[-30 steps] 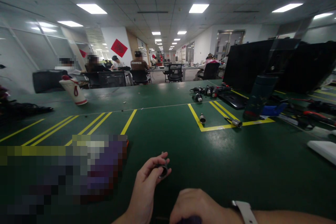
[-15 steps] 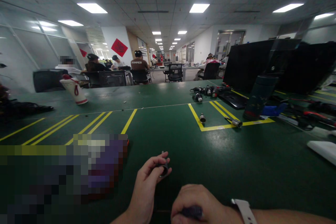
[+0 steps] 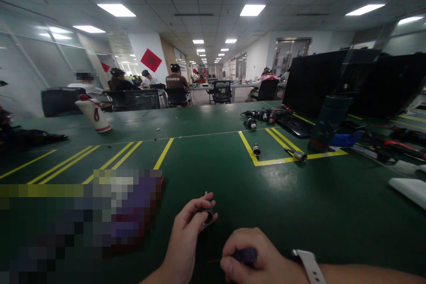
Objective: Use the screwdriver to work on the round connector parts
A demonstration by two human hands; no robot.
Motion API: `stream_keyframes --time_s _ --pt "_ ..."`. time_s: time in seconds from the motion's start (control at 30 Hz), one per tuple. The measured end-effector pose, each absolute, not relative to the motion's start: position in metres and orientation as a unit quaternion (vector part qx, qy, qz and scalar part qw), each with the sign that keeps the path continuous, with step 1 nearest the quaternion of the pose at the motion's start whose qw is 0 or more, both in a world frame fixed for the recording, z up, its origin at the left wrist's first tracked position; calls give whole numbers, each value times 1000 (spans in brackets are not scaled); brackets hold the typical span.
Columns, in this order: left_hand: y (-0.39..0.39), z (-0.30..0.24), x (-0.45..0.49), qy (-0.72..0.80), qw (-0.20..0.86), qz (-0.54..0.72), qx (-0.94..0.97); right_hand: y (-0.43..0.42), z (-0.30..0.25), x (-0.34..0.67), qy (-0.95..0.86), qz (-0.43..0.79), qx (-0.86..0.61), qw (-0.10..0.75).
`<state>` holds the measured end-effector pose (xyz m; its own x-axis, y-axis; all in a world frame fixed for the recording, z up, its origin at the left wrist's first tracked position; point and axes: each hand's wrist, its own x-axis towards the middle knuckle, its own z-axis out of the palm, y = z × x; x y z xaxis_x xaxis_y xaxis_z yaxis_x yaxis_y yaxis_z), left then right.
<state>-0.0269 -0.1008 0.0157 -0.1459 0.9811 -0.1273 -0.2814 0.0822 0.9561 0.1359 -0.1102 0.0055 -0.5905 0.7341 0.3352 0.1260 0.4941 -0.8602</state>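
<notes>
My left hand point(image 3: 189, 226) pinches a small grey metal connector shell point(image 3: 208, 217), its round open end facing me. Part of the shell is covered by the fingers. Just to the right and nearer to me, my right hand point(image 3: 254, 255) is closed around a screwdriver point(image 3: 246, 255) with a dark purplish handle. A thin shaft seems to point left from the fist, low and beneath the level of the shell, not touching it. Two similar metal connectors, one upright point(image 3: 256, 149) and one lying point(image 3: 300, 155), rest farther off by the yellow tape.
On the green table point(image 3: 199, 159), a blurred-out purple object point(image 3: 140, 213) lies at left. A tilted white cup point(image 3: 95, 114) stands beyond it. At right are a dark thermos point(image 3: 329, 124), monitors point(image 3: 319, 80), a phone point(image 3: 294, 126), cables and a white block point(image 3: 409, 191). People sit at desks behind.
My right hand has moved slightly up and away from me with the screwdriver, turning so that more of its handle shows. My left hand and the connector shell have stayed put.
</notes>
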Motion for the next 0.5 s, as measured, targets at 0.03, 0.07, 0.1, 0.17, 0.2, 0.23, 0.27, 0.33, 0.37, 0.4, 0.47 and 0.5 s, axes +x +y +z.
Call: stream_keyframes --time_s 0.03,0.07,0.1,0.17,0.2,0.23,0.27,0.33,0.37,0.4,0.47,0.5 --pt "-101 16 -27 491 548 576 356 -111 6 136 -784 422 -279 360" --pt "-101 16 -27 491 549 575 356 -111 7 135 -780 421 -288 363" --pt "-101 17 -27 491 549 575 356 -112 9 135 -776 417 -300 367" --pt "-101 17 -27 492 548 576 356 -114 13 135 -762 402 -338 379" --pt "-101 17 -27 492 547 576 356 -114 15 136 -752 397 -359 385" --pt "-101 17 -27 493 546 576 356 -114 17 136 -738 398 -379 391" --pt "-100 17 -28 493 546 576 356 -114 18 136 -721 407 -396 397" --pt "-100 16 -28 492 548 573 360 -111 19 137 -678 454 -415 402" --pt "-100 15 -29 493 548 571 361 -109 19 137 -654 481 -420 405" --pt "-100 14 -29 494 548 569 363 -107 18 138 -631 504 -424 409" --pt "-99 13 -30 500 545 565 366 -103 18 139 -598 526 -433 421" --pt "-99 13 -30 503 543 564 366 -101 17 139 -591 526 -438 427"
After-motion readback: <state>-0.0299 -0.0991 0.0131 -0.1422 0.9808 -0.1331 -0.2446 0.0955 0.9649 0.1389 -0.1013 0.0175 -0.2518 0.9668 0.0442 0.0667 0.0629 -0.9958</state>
